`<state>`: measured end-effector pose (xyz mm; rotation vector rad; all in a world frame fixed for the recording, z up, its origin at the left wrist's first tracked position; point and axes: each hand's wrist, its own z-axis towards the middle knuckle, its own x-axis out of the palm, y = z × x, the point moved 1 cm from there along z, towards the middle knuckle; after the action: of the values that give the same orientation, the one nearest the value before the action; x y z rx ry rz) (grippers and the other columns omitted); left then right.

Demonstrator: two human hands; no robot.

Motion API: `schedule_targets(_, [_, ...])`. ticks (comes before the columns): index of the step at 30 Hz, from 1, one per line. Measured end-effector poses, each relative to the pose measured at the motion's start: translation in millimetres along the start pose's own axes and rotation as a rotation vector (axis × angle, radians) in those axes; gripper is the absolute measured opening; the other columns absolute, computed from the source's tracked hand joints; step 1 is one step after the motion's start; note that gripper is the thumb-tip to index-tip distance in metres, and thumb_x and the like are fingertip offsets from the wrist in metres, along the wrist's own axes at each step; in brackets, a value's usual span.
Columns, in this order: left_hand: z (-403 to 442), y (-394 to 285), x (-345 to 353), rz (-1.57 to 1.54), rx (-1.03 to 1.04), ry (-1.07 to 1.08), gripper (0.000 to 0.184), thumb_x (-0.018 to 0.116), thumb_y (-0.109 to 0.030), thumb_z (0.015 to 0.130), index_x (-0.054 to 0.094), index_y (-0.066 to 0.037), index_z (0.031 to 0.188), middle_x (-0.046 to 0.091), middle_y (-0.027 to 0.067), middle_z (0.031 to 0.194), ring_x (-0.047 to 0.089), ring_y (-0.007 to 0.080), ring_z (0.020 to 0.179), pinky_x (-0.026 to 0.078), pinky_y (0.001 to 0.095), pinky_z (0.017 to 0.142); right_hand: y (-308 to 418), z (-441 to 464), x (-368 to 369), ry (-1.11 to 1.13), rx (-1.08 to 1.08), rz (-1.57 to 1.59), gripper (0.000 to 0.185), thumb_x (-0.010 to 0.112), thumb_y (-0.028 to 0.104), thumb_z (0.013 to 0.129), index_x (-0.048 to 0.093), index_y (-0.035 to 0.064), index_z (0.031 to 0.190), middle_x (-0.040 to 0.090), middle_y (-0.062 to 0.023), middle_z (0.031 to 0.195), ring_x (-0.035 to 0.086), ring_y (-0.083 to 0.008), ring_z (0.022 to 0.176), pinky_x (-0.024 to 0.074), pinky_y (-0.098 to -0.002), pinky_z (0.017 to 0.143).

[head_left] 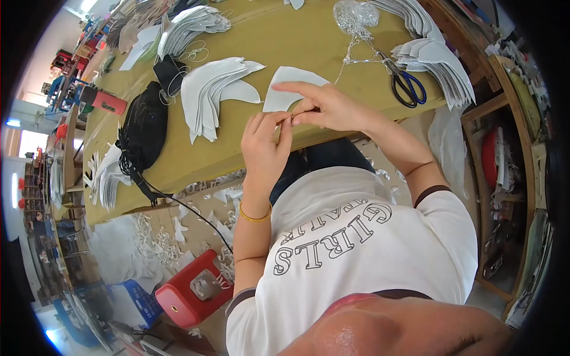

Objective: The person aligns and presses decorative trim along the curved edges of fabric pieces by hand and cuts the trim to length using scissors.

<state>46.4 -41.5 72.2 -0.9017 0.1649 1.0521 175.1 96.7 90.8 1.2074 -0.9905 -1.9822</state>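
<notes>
At the front edge of the yellow-green table (237, 145), my left hand (265, 139) and my right hand (332, 108) meet fingertip to fingertip. Both pinch something too small to make out; a thin thread seems to run near my right hand. Just beyond them lies a single white curved piece (295, 77), partly covered by my right hand. A fanned stack of white pieces (205, 95) is left of my hands. Scissors with dark blue handles (407, 88) lie to the right, beside a silvery chain (363, 59) that leads to a clear bag (356, 15).
More white stacks lie at the back left (190, 26) and right (436, 59). A black bag (145, 127) with a cable and a red bottle (110, 102) are on the left. Below stand a red stool (193, 291) and white scraps; wooden shelving (528, 118) is at right.
</notes>
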Motion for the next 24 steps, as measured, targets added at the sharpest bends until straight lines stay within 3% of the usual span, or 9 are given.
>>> schedule_targets(3, [-10, 14, 5, -0.292, -0.368, 0.082, 0.008, 0.066, -0.008, 0.090, 0.068, -0.001, 0.094, 0.067, 0.0058, 0.081, 0.055, 0.0146, 0.065, 0.045, 0.0273, 0.063, -10, 2, -4, 0.075, 0.016, -0.197, 0.034, 0.071, 0.015, 0.086, 0.065, 0.0112, 0.119, 0.071, -0.0072, 0.082, 0.067, -0.0235, 0.076, 0.0501, -0.0332, 0.069])
schedule_targets(6, [-13, 20, 3, -0.565, -0.579, 0.175, 0.013, 0.063, -0.012, 0.095, 0.066, 0.001, 0.095, 0.064, -0.0001, 0.080, 0.051, 0.0048, 0.066, 0.042, 0.0216, 0.061, -18, 4, -1, 0.023, -0.208, -0.256, 0.014, 0.071, 0.016, 0.085, 0.070, 0.0083, 0.095, 0.067, -0.0060, 0.080, 0.065, -0.0242, 0.073, 0.0495, -0.0348, 0.065])
schedule_targets(10, [-21, 33, 3, -0.677, -0.625, 0.175, 0.015, 0.063, -0.013, 0.095, 0.066, 0.002, 0.095, 0.062, -0.0028, 0.079, 0.048, 0.0014, 0.067, 0.039, 0.0186, 0.060, -23, 6, 12, 0.002, -0.295, -0.367, 0.010, 0.066, 0.017, 0.086, 0.070, 0.0094, 0.090, 0.068, -0.0051, 0.084, 0.065, -0.0256, 0.075, 0.0501, -0.0373, 0.065])
schedule_targets(13, [-30, 45, 1, -0.638, -0.648, 0.179, 0.015, 0.062, -0.012, 0.095, 0.067, 0.002, 0.094, 0.061, -0.0038, 0.079, 0.047, 0.0000, 0.067, 0.038, 0.0180, 0.060, -25, 10, 24, 0.015, -0.345, -0.426, 0.006, 0.068, 0.010, 0.084, 0.067, 0.0076, 0.089, 0.063, -0.0060, 0.078, 0.061, -0.0269, 0.067, 0.0468, -0.0366, 0.060])
schedule_targets(14, [-36, 52, 1, -0.597, -0.678, 0.173, 0.013, 0.064, -0.011, 0.094, 0.068, 0.002, 0.094, 0.065, 0.0005, 0.082, 0.055, 0.0058, 0.070, 0.044, 0.0222, 0.063, -30, 12, 28, 0.030, -0.294, -0.437, 0.006, 0.067, 0.011, 0.084, 0.067, 0.0076, 0.089, 0.064, -0.0060, 0.079, 0.062, -0.0268, 0.068, 0.0471, -0.0366, 0.061])
schedule_targets(17, [-47, 65, -5, -0.096, -0.306, -0.049, 0.012, 0.065, -0.009, 0.091, 0.069, 0.001, 0.097, 0.069, 0.0073, 0.091, 0.063, 0.0174, 0.079, 0.050, 0.0294, 0.071, -50, 20, 36, 0.052, -0.179, -0.450, 0.006, 0.064, 0.012, 0.086, 0.067, 0.0079, 0.090, 0.065, -0.0058, 0.083, 0.063, -0.0263, 0.071, 0.0482, -0.0365, 0.063])
schedule_targets(18, [-52, 68, -9, 0.030, -0.244, -0.042, 0.014, 0.068, -0.007, 0.086, 0.070, -0.001, 0.099, 0.068, 0.0116, 0.101, 0.064, 0.0278, 0.090, 0.051, 0.0366, 0.080, -57, 22, 39, 0.043, -0.164, -0.438, 0.007, 0.064, 0.012, 0.086, 0.068, 0.0081, 0.090, 0.065, -0.0057, 0.084, 0.063, -0.0261, 0.072, 0.0486, -0.0365, 0.064])
schedule_targets(21, [-66, 76, -8, 0.139, 0.021, -0.003, 0.016, 0.071, -0.006, 0.083, 0.070, -0.002, 0.099, 0.068, 0.0093, 0.103, 0.063, 0.0279, 0.091, 0.050, 0.0384, 0.082, -68, 25, 46, 0.066, -0.120, -0.428, 0.009, 0.064, 0.014, 0.086, 0.070, 0.0100, 0.091, 0.067, -0.0049, 0.088, 0.064, -0.0256, 0.076, 0.0504, -0.0380, 0.068])
schedule_targets(24, [-74, 73, 0, 0.227, 0.085, -0.031, 0.018, 0.073, -0.005, 0.081, 0.071, -0.003, 0.098, 0.068, 0.0073, 0.103, 0.063, 0.0274, 0.094, 0.049, 0.0389, 0.083, -75, 26, 55, 0.104, -0.097, -0.420, 0.011, 0.064, 0.016, 0.085, 0.072, 0.0118, 0.090, 0.067, -0.0047, 0.087, 0.065, -0.0267, 0.078, 0.0512, -0.0396, 0.068])
